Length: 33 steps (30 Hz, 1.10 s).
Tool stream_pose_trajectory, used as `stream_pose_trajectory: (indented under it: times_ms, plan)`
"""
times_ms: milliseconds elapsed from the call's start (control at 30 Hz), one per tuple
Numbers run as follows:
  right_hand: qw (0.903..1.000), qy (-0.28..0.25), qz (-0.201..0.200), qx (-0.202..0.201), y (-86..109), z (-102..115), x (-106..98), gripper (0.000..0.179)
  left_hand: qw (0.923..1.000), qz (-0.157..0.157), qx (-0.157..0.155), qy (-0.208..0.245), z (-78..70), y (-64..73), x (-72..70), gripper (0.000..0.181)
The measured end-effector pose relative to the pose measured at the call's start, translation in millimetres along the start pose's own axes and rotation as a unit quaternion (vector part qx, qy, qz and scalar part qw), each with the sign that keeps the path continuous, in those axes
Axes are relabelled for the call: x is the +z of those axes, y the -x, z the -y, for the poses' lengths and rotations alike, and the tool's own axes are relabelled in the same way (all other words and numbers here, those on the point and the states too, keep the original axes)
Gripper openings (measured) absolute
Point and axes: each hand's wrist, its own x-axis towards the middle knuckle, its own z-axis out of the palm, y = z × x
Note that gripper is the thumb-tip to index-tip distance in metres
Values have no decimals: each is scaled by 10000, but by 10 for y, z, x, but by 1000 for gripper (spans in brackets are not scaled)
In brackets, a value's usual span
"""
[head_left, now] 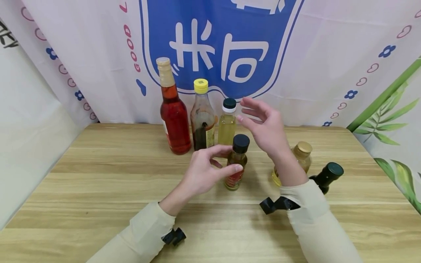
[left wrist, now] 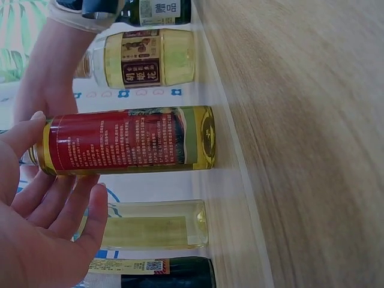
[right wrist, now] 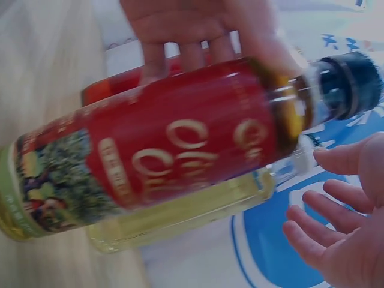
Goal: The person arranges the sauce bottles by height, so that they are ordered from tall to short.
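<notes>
My left hand [head_left: 205, 170] grips a small olive oil bottle [left wrist: 120, 141] with a red label and black cap, thumb on the near side and fingers behind. The bottle stands upright over the middle of the table; I cannot tell whether its base touches the wood. "Olive Oil" reads on the label in the right wrist view. My right hand [head_left: 264, 128] holds nothing, its fingers relaxed and spread. Its fingertips are just right of a pale yellow oil bottle [head_left: 227, 128] with a dark green cap, apparently apart from it.
Left of the pale oil bottle stand a yellow-capped bottle [head_left: 202, 117] of dark liquid and a tall red bottle [head_left: 175, 120]. A gold-capped oil bottle [head_left: 303, 155], partly behind my right forearm, and a dark green bottle [head_left: 329, 175] are at right. A printed curtain [head_left: 312, 73] hangs behind the table.
</notes>
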Motion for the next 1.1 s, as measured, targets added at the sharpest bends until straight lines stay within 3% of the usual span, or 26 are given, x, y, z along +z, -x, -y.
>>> stream_pose_trajectory:
  times_ms: [467,733,967,1100]
  plan:
    - [9994,206,-250,-75,215,347,-201,44,10000,-64,44,-1,1,-5,15,46]
    - [9986,478,-212,-107,415,418,-495,47,10000,-49,-77,-2,0,-7,9,46]
    - [9977,-475,-344,-344,631,338,-842,49,9998,-52,-172,-1,7,1,7,48]
    - [9963,-594,-570,-240,781,289,-1049,52,9999,-55,-121,25,12,0,12,48]
